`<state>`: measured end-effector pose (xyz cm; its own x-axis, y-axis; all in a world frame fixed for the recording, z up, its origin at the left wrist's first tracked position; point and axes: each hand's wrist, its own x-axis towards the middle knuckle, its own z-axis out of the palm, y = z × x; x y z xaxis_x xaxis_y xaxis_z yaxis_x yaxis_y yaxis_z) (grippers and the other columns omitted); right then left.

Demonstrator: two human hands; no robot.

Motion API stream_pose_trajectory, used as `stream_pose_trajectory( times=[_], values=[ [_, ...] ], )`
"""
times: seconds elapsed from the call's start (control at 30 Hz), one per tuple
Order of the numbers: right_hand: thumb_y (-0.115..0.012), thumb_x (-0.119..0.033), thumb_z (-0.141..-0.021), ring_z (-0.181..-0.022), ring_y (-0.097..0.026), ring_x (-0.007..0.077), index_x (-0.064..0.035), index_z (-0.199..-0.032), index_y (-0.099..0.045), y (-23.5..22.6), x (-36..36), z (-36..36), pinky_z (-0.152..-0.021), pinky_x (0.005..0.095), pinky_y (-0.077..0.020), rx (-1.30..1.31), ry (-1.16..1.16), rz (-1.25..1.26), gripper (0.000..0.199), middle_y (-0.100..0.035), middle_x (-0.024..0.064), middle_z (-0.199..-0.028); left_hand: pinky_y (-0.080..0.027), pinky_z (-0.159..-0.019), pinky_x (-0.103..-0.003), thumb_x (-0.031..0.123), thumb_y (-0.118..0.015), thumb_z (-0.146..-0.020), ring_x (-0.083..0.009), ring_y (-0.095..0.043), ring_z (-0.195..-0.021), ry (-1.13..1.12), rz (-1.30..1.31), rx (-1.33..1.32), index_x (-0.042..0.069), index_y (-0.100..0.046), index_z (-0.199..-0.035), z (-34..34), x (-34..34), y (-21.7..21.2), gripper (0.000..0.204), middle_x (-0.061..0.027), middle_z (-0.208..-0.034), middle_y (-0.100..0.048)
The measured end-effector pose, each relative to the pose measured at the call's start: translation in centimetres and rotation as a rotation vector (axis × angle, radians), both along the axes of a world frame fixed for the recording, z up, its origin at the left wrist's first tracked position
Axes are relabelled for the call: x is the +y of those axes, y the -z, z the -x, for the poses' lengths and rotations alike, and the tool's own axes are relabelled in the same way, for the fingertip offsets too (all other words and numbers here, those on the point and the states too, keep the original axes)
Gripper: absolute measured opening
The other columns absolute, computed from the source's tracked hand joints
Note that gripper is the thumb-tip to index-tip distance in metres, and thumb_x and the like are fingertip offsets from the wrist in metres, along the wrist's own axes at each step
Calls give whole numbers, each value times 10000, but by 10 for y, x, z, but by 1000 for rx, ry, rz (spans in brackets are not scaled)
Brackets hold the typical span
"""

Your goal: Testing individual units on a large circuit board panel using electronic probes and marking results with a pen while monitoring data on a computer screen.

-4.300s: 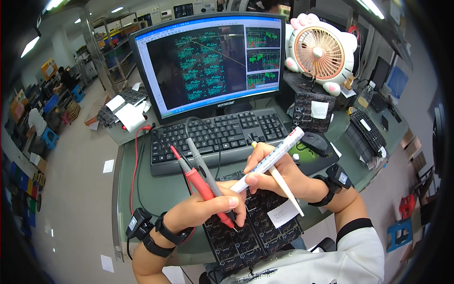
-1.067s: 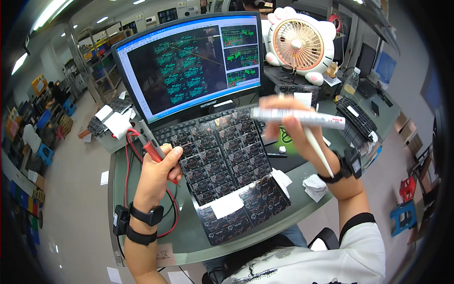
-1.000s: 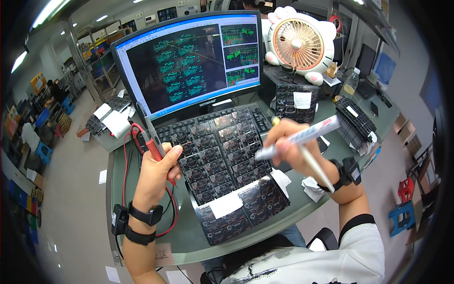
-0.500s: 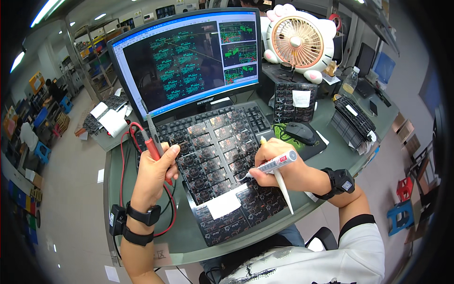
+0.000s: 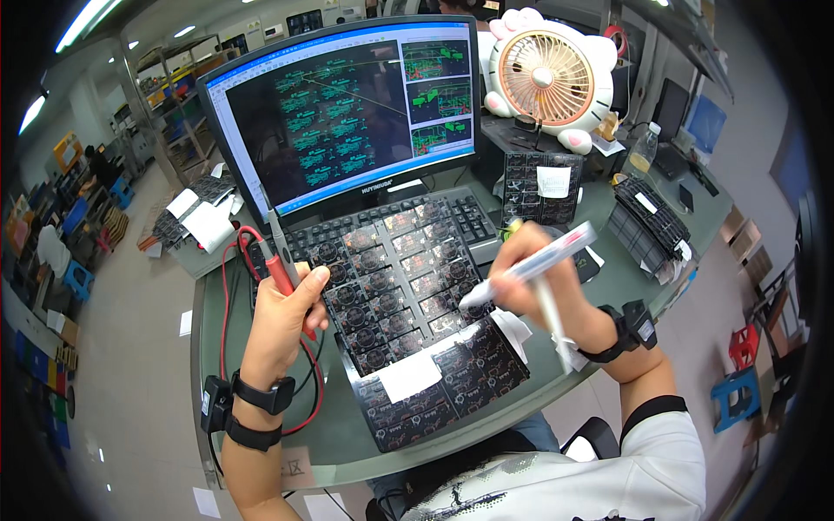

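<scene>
- Grasping a red probe [image 5: 282,276] and a grey probe [image 5: 278,233] together in the closed left hand [image 5: 289,319] — probably to keep both ready without laying them aside.
- Resting that same thumb at the left edge of the upper circuit-board panel [image 5: 408,282], likely to steady it; cannot tell the finger contact underneath.
- Placed mid-desk [image 5: 213,330], with the far end over the keyboard [image 5: 472,219] and the near end over a lower panel [image 5: 486,373], perhaps for a better view of the upper face.
- Between the two panels' faces, at the near end, a white paper slip [image 5: 410,379].
- Clasping a white marker [image 5: 556,252] in the right hand [image 5: 560,286], pen-style, seemingly for fine control; aimed left at the upper panel's right side. Blurred at the tip — cannot tell touching from just apart.
- Tucking a slender white tool [image 5: 549,308] into that same hand, presumably to leave the marker free.
- Behind the keyboard, a lit monitor [image 5: 317,130], apparently for easy glances.
</scene>
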<state>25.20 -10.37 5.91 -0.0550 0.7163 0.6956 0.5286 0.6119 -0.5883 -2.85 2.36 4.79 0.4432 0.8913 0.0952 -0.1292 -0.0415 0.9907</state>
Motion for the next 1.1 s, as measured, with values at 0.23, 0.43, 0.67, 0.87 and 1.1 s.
stream_pose_trajectory(
  times=[0.23, 0.43, 0.67, 0.87, 1.1],
  values=[
    [-487, -269, -1019, -603, -581, 83, -49, -1110, -519, -27, 18, -26, -537, 183, -444, 496, -96, 249, 240, -655, 86, -771, -499, -482, -264, 180, -630, -926, -80, -505, -470, -172, -295, -89, 43, -510, -715, 15, -27, -28, 279, 14, -579, -458],
    [-573, -361, -970, -646, -615, 78, -115, -992, -489, -34, 26, -9, -515, 212, -475, 650, -306, 726, 260, -595, 24, -807, -513, -512, -272, -45, -583, -873, -114, -531, -539, -195, -1043, -83, -29, -666, -1001, 39, -64, -29, 153, -55, -740, -502],
    [-744, -37, -817, -726, -581, 71, -113, -949, -522, -21, 34, 3, -592, 211, -478, 691, -558, 760, 270, -570, -20, -839, -289, -405, -283, -40, -753, -608, -140, -441, -461, 35, -1299, -61, 28, -713, -997, 46, -110, -18, 397, -14, -597, -369],
    [-732, -46, -840, -757, -553, 64, -113, -918, -503, -5, 31, 8, -621, 213, -462, 643, -548, 712, 251, -570, -23, -842, -376, -362, -258, 186, -670, -903, -94, -416, -500, -93, -752, -420, 78, -630, -1043, 76, -118, 37, 181, -1, -759, -393],
    [-730, -37, -844, -783, -546, 44, -95, -919, -520, 6, 28, 22, -680, 203, -450, 478, -563, 725, 231, -589, -12, -866, -492, -920, -517, 424, -282, -1011, -204, -549, -621, 179, -148, -599, 8, -687, -960, 65, -66, -26, 583, -59, -745, -474]
  ],
)
